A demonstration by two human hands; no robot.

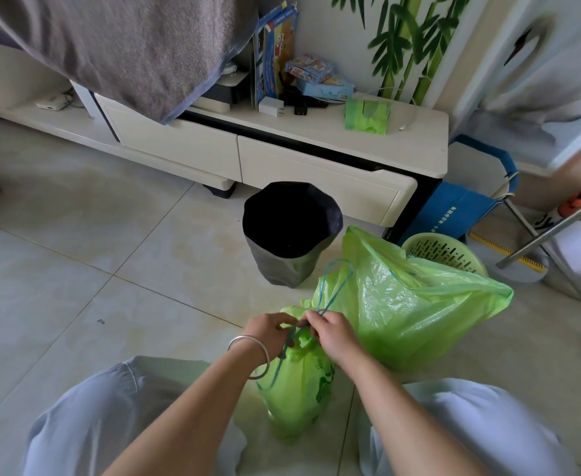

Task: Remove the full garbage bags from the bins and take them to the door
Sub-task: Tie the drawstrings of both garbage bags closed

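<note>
Head view, small green bag (296, 396): standing on the floor tiles between the knees, neck gathered
Left hand (271, 333): fingers pinching the blue drawstring (333, 286) at the neck
Right hand (333, 333): fingertips pinching the same cord
Large green bag (409, 304): sitting just beyond, beside the black-lined bin (290, 231)

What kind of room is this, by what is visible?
Probably a living room at home: a low white TV cabinet with drawers, a bamboo wall decal, and a tiled floor.
</note>
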